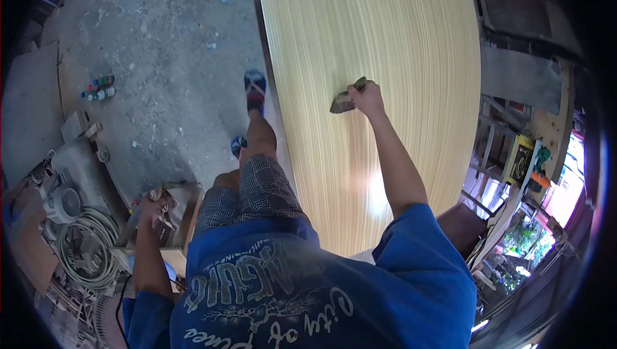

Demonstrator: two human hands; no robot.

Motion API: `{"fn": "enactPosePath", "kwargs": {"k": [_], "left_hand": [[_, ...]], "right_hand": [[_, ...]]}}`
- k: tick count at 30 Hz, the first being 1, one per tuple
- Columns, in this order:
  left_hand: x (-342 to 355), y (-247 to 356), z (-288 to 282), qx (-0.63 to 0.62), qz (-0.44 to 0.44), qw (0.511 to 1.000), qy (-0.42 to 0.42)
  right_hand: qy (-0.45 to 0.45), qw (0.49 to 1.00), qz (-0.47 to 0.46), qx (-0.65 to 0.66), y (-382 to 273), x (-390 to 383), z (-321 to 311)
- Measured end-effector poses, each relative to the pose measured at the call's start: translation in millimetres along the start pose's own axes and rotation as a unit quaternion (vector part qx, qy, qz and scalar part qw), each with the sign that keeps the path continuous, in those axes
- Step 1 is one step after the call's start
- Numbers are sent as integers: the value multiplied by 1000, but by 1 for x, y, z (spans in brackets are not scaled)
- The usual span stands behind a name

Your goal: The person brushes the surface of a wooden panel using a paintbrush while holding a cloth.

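A large pale yellow striped laminate board point(385, 40) fills the upper middle of the view. My right hand point(367, 97) is stretched out over it and grips a small dark brownish block point(343, 101) pressed flat on the board's surface. My left hand point(154, 206) hangs at the lower left, closed around a wooden-handled tool by a wooden frame point(183, 211). My body in a blue shirt and checked shorts fills the lower middle, with one foot in a sandal point(255, 89) beside the board's left edge.
Dusty concrete floor point(160, 40) lies to the left, with several small bottles point(99, 87) on it. A coiled hose point(87, 246) and a grey machine point(67, 188) sit at lower left. Shelving and clutter point(520, 162) stand on the right.
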State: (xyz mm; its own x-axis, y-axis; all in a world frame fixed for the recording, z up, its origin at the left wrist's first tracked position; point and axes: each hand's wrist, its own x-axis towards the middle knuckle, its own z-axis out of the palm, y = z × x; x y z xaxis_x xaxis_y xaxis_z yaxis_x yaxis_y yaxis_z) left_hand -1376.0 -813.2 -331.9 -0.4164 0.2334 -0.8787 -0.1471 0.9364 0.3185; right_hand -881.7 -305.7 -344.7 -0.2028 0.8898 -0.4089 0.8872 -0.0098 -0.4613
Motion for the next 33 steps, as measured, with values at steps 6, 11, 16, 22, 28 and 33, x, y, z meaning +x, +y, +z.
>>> {"fn": "enactPosePath", "kwargs": {"k": [6,11,16,22,28,33], "left_hand": [[62,58,-35,-3,-50,998,33],[65,160,-47,-53,-29,998,15],[79,187,-67,-81,-40,995,46],[90,222,-72,-32,-38,996,77],[63,313,-69,-48,-94,988,113],[68,292,-65,-86,-104,982,130]], "right_hand": [[-31,999,1,12,-120,160,-22],[-13,999,-25,24,-194,278,-41],[11,997,-78,25,-260,408,-59],[158,966,-200,44,-344,529,-83],[125,937,-172,278,-366,516,-65],[53,941,-185,278,-344,467,-32]]}}
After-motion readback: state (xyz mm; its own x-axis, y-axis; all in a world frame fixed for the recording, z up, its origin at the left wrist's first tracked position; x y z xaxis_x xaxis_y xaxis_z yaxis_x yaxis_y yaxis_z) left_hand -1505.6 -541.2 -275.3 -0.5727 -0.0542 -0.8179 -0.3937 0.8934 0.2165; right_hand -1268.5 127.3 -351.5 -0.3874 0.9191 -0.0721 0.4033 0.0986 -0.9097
